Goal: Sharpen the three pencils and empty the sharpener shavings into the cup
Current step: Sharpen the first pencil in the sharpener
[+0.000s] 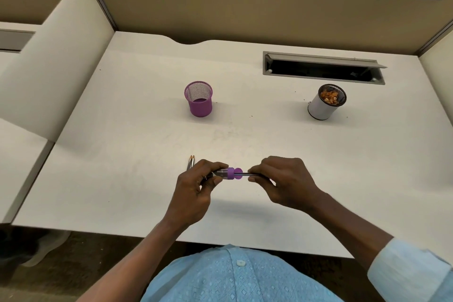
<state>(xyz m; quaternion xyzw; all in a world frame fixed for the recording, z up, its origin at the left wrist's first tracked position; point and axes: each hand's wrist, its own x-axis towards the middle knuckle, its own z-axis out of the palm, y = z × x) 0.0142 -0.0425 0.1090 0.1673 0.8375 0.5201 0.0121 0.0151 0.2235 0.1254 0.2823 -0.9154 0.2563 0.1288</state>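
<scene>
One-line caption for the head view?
Left hand grips purple sharpener, right hand holds pencil in it; two pencils lie on desk.

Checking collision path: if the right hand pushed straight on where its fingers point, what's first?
The purple sharpener, just beyond the right hand; the pencil it pinches already sits in it. The left hand gripping the sharpener comes next. Single view, depth unsure.

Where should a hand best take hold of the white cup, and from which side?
Round the smooth side wall of the white cup, coming level from the near right. It stands upright with no handle, and shavings sit in its open top, so a grip from above would likely disturb them.
</scene>
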